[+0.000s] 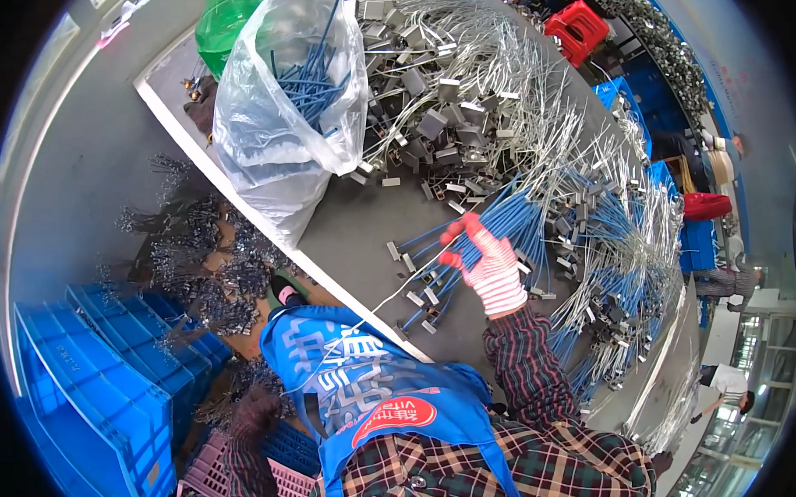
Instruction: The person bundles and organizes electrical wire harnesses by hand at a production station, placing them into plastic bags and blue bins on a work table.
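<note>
My right hand (491, 267), in a red-and-white striped glove with red fingertips, is over the grey tabletop (345, 250) with its fingers curled in. They close around a thin white wire (391, 292), which runs down across the table edge and over my blue apron (367, 372). Right beside the fingers lies a bundle of blue sleeved wires (511, 218) with small grey metal ends. My left hand (259, 407) is low at the left, below table height near the crates. It is dark and smeared, so its fingers and anything in them cannot be made out.
A clear plastic bag (281, 156) of blue tubes stands at the table's left edge, by a green bottle (224, 27). Heaped metal-ended wires (446, 115) cover the far side. Blue crates (96, 399), a pink crate (208, 465) and dark wire piles (206, 264) lie below left.
</note>
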